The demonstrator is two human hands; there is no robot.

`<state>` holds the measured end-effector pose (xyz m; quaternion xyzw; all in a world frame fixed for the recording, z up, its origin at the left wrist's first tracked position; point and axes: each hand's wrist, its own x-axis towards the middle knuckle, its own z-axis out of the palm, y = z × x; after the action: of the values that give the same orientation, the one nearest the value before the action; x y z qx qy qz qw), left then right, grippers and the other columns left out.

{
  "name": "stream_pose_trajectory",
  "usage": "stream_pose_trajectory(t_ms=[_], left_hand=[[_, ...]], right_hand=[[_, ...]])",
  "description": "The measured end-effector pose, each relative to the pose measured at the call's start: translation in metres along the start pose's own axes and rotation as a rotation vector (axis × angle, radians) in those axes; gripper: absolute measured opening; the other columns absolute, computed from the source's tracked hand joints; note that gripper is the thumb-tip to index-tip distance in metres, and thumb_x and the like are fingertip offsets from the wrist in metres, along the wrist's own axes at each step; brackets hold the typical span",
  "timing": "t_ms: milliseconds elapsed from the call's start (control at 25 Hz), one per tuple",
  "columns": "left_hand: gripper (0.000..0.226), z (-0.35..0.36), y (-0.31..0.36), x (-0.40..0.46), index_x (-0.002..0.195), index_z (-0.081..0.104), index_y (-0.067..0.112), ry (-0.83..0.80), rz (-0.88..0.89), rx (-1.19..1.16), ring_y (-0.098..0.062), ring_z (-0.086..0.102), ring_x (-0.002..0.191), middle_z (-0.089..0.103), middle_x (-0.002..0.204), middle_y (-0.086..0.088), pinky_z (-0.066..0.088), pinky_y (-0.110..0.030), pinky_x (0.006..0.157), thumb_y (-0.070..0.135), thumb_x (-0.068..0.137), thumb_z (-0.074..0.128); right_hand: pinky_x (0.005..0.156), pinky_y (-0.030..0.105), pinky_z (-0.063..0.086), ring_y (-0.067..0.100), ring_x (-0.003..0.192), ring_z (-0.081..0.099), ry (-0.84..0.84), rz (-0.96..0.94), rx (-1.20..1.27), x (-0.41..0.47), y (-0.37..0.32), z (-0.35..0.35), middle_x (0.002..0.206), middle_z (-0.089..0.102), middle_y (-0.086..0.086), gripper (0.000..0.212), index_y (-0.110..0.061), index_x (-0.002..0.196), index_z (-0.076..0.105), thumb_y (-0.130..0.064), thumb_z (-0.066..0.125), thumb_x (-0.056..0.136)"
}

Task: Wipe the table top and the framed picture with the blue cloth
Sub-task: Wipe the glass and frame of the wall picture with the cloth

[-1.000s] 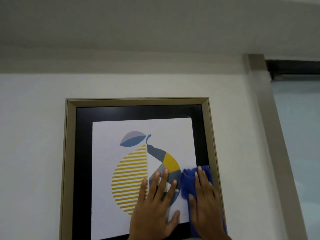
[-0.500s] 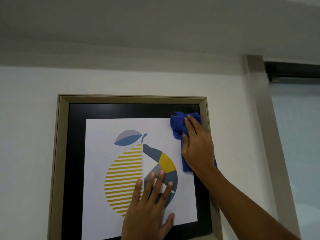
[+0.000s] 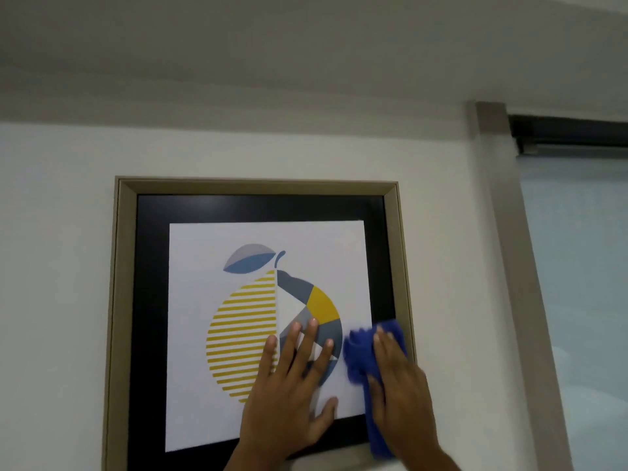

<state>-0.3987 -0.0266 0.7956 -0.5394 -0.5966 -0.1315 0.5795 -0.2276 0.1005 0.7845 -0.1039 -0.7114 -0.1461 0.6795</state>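
Note:
The framed picture (image 3: 125,300) hangs on a white wall: a beige frame, a black mat and a white print of a striped yellow and grey fruit. My left hand (image 3: 289,392) lies flat with fingers spread on the lower middle of the glass. My right hand (image 3: 401,392) presses the bunched blue cloth (image 3: 356,355) against the lower right part of the picture, by the frame's right side. The cloth sticks out above and to the left of my fingers, and its tail hangs below my palm. The table top is out of view.
A beige upright post (image 3: 503,232) stands to the right of the picture. Beyond it is a pale blue-grey pane (image 3: 584,300) under a dark rail (image 3: 571,134). The white ceiling (image 3: 306,45) runs above.
My right hand has swept the blue cloth up to the picture's upper right corner and back down to the lower right. My left hand has stayed flat on the glass.

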Motion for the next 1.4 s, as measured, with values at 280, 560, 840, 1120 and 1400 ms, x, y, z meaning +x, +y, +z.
stream_pose_trajectory(t_ms=[280, 560, 840, 1120, 1400], left_hand=[[0.084, -0.002, 0.001, 0.002, 0.159, 0.027, 0.019, 0.007, -0.005, -0.009, -0.037, 0.008, 0.156, 0.012, 0.169, -0.016, 0.009, -0.060, 0.124, 0.062, 0.090, 0.049], [0.084, 0.004, 0.000, 0.001, 0.160, 0.021, 0.019, 0.046, 0.011, -0.016, -0.038, 0.009, 0.156, 0.013, 0.169, -0.016, 0.007, -0.060, 0.124, 0.062, 0.092, 0.043], [0.086, -0.016, 0.020, -0.002, 0.161, 0.016, 0.019, -0.115, -0.085, -0.129, -0.038, 0.001, 0.156, 0.007, 0.169, -0.018, 0.003, -0.061, 0.124, 0.063, 0.093, 0.042], [0.085, -0.013, 0.141, -0.048, 0.162, 0.005, 0.020, -0.294, -0.033, -0.380, -0.034, 0.000, 0.157, 0.001, 0.170, -0.016, 0.002, -0.056, 0.124, 0.067, 0.096, 0.029], [0.083, 0.016, 0.366, -0.196, 0.162, 0.005, 0.020, -0.643, 0.194, -0.736, -0.036, 0.012, 0.155, 0.005, 0.170, -0.014, 0.015, -0.056, 0.119, 0.067, 0.098, 0.029]], right_hand=[[0.109, 0.046, 0.037, 0.033, 0.139, 0.041, 0.064, 0.190, 0.014, 0.180, -0.004, 0.007, 0.150, 0.043, 0.017, 0.051, 0.003, 0.144, 0.039, -0.016, 0.051, 0.098], [0.104, 0.046, 0.042, 0.031, 0.132, 0.048, 0.083, 0.246, 0.099, 0.053, -0.013, 0.022, 0.153, 0.039, 0.014, 0.060, -0.007, 0.151, 0.026, -0.028, 0.047, 0.098], [0.107, 0.043, 0.040, 0.032, 0.137, 0.043, -0.234, 0.267, 0.043, -0.031, -0.022, -0.010, 0.150, 0.042, 0.017, 0.061, -0.002, 0.147, 0.029, -0.021, 0.055, 0.095], [0.115, 0.040, 0.028, 0.012, 0.143, 0.028, -0.267, 0.509, -0.153, -0.115, 0.018, -0.083, 0.156, 0.036, 0.000, 0.055, -0.022, 0.151, 0.024, -0.024, 0.039, 0.099], [0.108, 0.029, 0.029, 0.016, 0.125, 0.046, -0.400, 0.759, -0.338, -0.356, 0.045, -0.229, 0.146, 0.049, 0.002, 0.046, -0.015, 0.148, 0.034, -0.033, 0.027, 0.106]])
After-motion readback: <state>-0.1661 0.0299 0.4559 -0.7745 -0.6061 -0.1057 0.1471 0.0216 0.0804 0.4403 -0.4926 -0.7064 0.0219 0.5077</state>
